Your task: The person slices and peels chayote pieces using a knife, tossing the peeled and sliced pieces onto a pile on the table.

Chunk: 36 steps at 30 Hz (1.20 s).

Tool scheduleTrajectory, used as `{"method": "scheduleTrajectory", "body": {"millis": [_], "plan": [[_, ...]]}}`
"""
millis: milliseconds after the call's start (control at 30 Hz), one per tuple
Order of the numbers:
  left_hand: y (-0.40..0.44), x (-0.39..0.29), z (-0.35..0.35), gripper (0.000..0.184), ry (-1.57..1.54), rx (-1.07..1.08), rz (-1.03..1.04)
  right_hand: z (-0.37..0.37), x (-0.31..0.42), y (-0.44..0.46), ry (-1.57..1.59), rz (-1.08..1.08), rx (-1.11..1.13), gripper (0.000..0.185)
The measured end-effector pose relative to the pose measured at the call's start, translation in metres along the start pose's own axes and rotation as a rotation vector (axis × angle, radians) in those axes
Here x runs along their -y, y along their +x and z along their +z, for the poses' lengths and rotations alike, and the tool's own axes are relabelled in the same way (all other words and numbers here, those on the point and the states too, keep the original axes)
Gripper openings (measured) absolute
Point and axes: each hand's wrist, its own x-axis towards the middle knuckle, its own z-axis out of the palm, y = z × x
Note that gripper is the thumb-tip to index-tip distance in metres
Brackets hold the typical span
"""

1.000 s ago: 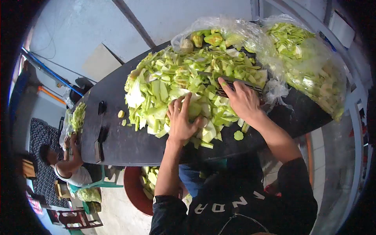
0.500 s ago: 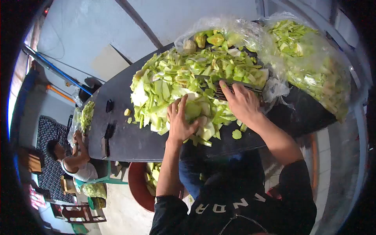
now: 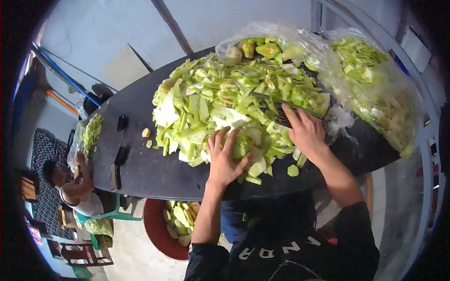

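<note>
A big heap of pale green fruit slices and peelings (image 3: 201, 105) covers the middle of the dark table. At its near edge, my left hand (image 3: 225, 161) curves its fingers and thumb around a rounded green fruit piece (image 3: 241, 146). My right hand (image 3: 307, 131) grips a dark, flat, slotted hand slicer (image 3: 282, 114), held over the right side of the heap. Part of the slicer is hidden by the fingers and the peelings. A small green slice (image 3: 293, 170) lies on the table below my right wrist.
Whole green-yellow fruits (image 3: 268, 50) sit at the back beside clear plastic. A plastic bag of peelings (image 3: 375, 89) stands at the right. On the floor, a red-brown tub (image 3: 157, 234) holds pale pieces. Another person (image 3: 82, 192) sits at the left end, handling a bag.
The view has shifted slightly. My right hand and the slicer have moved a little nearer to me. My left hand remains at the rounded fruit piece.
</note>
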Motion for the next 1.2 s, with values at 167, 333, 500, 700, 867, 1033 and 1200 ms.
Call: {"method": "scheduleTrajectory", "body": {"millis": [167, 333, 500, 700, 867, 1033, 1200], "plan": [[-0.010, 0.005, -0.001, 0.067, -0.130, 0.004, -0.010, -0.002, 0.003, -0.001, 0.067, 0.060, 0.028, 0.062], [-0.013, 0.006, -0.004, 0.060, -0.260, 0.035, -0.027, -0.003, 0.003, 0.001, 0.065, 0.065, 0.011, 0.063], [-0.021, 0.009, 0.001, 0.047, -0.237, 0.078, -0.012, -0.002, 0.003, -0.002, 0.109, 0.093, 0.036, 0.061], [-0.009, 0.011, -0.001, 0.029, -0.337, 0.051, -0.041, -0.008, 0.004, 0.001, 0.111, 0.114, 0.060, 0.062], [0.015, 0.011, -0.015, 0.020, -0.378, 0.140, -0.116, -0.006, 0.003, 0.002, 0.118, 0.118, 0.072, 0.062], [0.023, 0.017, -0.012, 0.020, -0.309, 0.146, -0.225, -0.008, 0.005, 0.004, 0.156, 0.109, 0.086, 0.060], [0.027, 0.008, -0.021, 0.024, -0.272, 0.127, -0.294, -0.006, 0.003, 0.002, 0.188, 0.110, 0.060, 0.055]]}}
